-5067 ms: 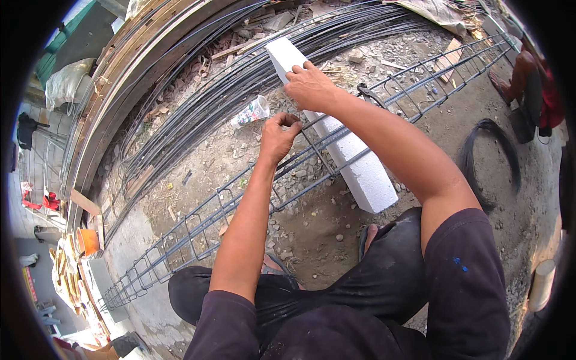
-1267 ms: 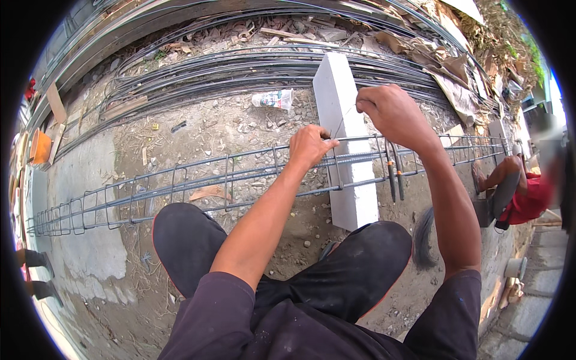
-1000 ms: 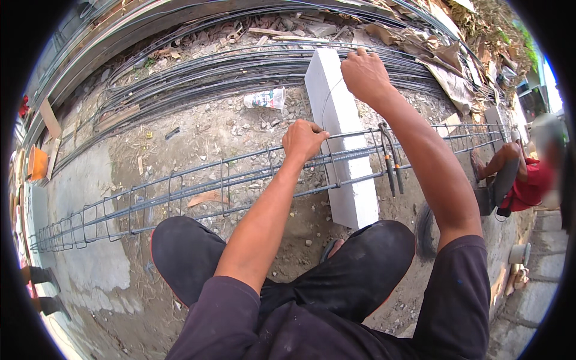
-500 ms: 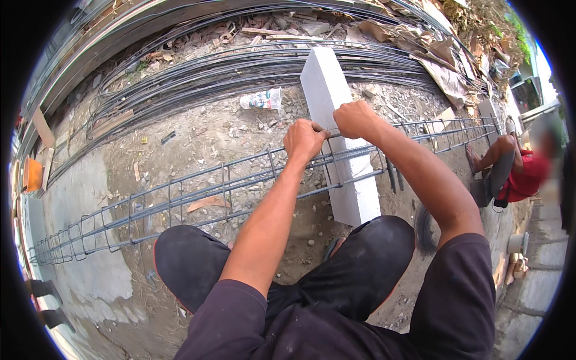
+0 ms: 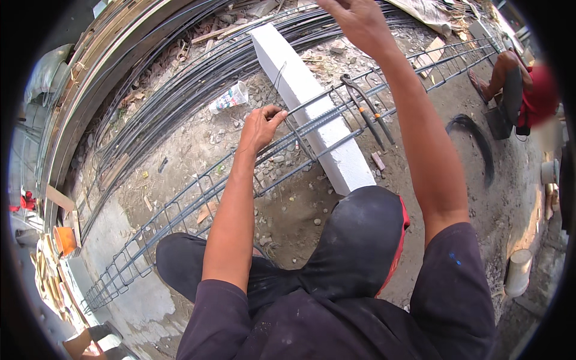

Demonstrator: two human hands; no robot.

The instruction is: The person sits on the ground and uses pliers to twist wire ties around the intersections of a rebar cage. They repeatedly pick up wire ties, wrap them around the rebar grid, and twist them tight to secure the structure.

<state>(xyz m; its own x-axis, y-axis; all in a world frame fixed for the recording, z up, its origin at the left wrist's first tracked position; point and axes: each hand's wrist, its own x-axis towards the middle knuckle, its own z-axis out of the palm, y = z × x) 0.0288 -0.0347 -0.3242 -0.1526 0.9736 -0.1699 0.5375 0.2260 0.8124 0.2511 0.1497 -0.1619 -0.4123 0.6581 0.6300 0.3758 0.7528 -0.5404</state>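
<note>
Pinching the long grey steel-bar cage (image 5: 324, 119), left hand (image 5: 262, 127) nearly closed; right hand (image 5: 362, 25) at one o'clock, cropped, grip unclear

a printed plastic cup (image 5: 224, 101) lies on its side at eleven o'clock on stony ground (image 5: 195, 135). just beyond it, toward ten, long dark rods (image 5: 174, 87) run in a loose bundle, with wooden planks (image 5: 105, 57) lying outside them. an orange container (image 5: 65, 240) sits at half past eight. a person in red (image 5: 534, 99) sits low past two; a pale cylinder (image 5: 519, 273) shows near four.
</note>
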